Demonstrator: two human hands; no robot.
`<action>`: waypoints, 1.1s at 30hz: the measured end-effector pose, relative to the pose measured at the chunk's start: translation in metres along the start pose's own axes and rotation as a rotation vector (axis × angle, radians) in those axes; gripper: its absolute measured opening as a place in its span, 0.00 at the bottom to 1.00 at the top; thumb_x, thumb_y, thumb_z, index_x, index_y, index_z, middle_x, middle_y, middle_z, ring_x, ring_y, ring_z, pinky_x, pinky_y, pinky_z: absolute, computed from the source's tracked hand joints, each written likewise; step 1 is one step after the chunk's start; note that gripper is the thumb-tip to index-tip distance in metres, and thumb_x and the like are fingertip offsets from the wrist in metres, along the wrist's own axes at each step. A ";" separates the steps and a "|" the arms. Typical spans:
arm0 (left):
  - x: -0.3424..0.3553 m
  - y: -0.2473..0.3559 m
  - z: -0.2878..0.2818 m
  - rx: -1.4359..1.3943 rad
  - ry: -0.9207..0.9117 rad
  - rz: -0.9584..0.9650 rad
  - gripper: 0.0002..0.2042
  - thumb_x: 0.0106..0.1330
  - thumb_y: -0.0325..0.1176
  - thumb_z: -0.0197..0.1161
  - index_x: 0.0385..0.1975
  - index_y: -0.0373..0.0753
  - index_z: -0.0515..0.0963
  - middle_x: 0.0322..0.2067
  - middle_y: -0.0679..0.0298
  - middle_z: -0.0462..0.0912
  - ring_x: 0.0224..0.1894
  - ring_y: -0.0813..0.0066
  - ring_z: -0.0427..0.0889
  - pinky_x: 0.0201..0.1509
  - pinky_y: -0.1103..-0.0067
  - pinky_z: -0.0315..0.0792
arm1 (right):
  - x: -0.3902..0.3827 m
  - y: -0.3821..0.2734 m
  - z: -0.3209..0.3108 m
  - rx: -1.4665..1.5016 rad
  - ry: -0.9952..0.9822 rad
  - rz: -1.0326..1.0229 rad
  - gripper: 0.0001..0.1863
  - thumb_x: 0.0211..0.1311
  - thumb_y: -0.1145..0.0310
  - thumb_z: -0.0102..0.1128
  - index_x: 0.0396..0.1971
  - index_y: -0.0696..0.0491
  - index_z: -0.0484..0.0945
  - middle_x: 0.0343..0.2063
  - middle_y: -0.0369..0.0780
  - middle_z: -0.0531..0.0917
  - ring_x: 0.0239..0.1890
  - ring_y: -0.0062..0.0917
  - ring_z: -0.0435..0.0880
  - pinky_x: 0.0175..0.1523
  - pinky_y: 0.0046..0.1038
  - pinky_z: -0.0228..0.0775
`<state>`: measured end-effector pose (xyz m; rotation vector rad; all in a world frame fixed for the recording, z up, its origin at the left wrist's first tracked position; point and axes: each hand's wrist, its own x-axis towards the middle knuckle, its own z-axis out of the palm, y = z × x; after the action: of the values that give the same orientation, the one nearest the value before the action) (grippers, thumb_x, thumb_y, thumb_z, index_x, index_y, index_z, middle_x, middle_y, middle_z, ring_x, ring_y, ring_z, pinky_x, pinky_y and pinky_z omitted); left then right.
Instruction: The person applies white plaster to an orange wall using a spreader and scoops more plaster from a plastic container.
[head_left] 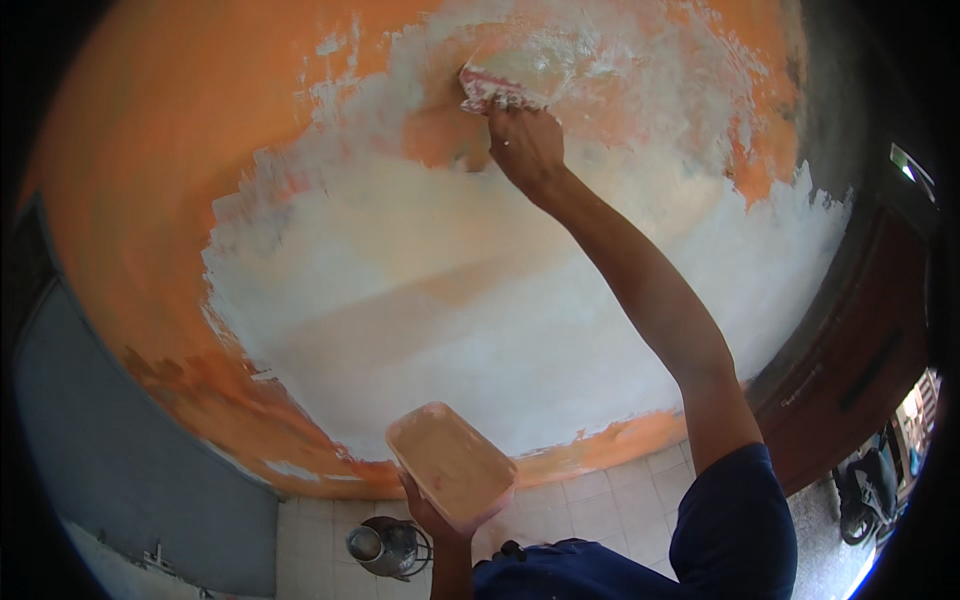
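Note:
My right hand (527, 148) is raised against the wall, its fingers closed round a putty-smeared spreader (500, 92). The spreader's wide blade meets the wall, and the edge under my fingers is hidden. White filler (400, 310) covers a broad patch of the orange wall (170, 170), thinner and streaky around the spreader. Low in front of me, my left hand (428, 515) grips a rectangular tub (455, 465) from below and its left side. The tub is tilted, and a pale, smooth paste lies inside; most of the left fingers are behind it.
A round metal pot or can (385, 547) stands on the tiled floor (310, 540) near my left forearm. A grey door or panel (150, 430) is at the left. On the right are a dark brown panel (850, 370) and a parked motorcycle (868, 490).

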<state>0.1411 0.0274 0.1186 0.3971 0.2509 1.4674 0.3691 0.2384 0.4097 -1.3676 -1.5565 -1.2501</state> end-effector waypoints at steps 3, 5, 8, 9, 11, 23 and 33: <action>-0.005 0.000 -0.005 0.009 0.004 -0.018 0.22 0.61 0.34 0.56 0.53 0.34 0.60 0.43 0.57 0.73 0.40 0.65 0.78 0.39 0.71 0.78 | -0.010 -0.008 -0.022 0.073 0.012 0.057 0.14 0.42 0.75 0.52 0.32 0.50 0.78 0.21 0.47 0.80 0.24 0.40 0.80 0.29 0.38 0.73; -0.005 0.006 -0.010 -0.049 0.001 -0.075 0.25 0.61 0.43 0.50 0.55 0.36 0.59 0.46 0.56 0.71 0.44 0.62 0.76 0.44 0.67 0.74 | -0.007 -0.003 -0.049 0.149 0.050 0.169 0.13 0.39 0.74 0.55 0.31 0.51 0.79 0.21 0.47 0.80 0.26 0.39 0.81 0.31 0.36 0.74; -0.009 0.010 -0.019 -0.144 0.007 -0.155 0.29 0.63 0.55 0.42 0.57 0.40 0.57 0.50 0.55 0.67 0.49 0.59 0.72 0.49 0.62 0.70 | -0.006 0.008 -0.058 0.139 0.145 0.230 0.19 0.38 0.75 0.55 0.37 0.50 0.78 0.22 0.46 0.80 0.25 0.39 0.81 0.30 0.37 0.73; -0.013 0.008 -0.017 -0.089 0.014 -0.104 0.26 0.63 0.48 0.47 0.55 0.37 0.59 0.47 0.56 0.70 0.45 0.62 0.75 0.45 0.66 0.74 | -0.010 0.005 -0.060 0.124 0.112 0.244 0.18 0.40 0.75 0.54 0.38 0.50 0.78 0.24 0.47 0.81 0.27 0.38 0.81 0.30 0.36 0.73; -0.015 0.007 -0.030 -0.051 0.005 -0.085 0.26 0.63 0.48 0.47 0.55 0.37 0.59 0.47 0.56 0.70 0.46 0.61 0.75 0.46 0.65 0.73 | -0.027 -0.001 -0.034 0.061 -0.034 0.181 0.18 0.46 0.75 0.51 0.41 0.54 0.75 0.32 0.49 0.80 0.36 0.38 0.81 0.34 0.35 0.75; -0.018 0.010 -0.066 -0.121 0.034 -0.144 0.27 0.67 0.55 0.32 0.56 0.41 0.59 0.49 0.58 0.68 0.50 0.60 0.71 0.51 0.64 0.69 | -0.181 -0.067 0.081 -0.147 -0.286 -0.123 0.24 0.49 0.75 0.50 0.50 0.65 0.68 0.51 0.62 0.67 0.42 0.49 0.79 0.38 0.40 0.77; -0.021 0.031 -0.072 -0.075 0.055 -0.089 0.29 0.66 0.58 0.33 0.57 0.42 0.59 0.50 0.58 0.68 0.51 0.60 0.71 0.52 0.62 0.69 | 0.017 0.066 -0.046 -0.086 0.348 0.015 0.19 0.43 0.75 0.53 0.40 0.49 0.76 0.20 0.45 0.80 0.21 0.39 0.78 0.26 0.37 0.71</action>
<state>0.0823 0.0162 0.0644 0.2818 0.2539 1.3976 0.4261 0.1979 0.4521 -1.1372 -1.2619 -1.4713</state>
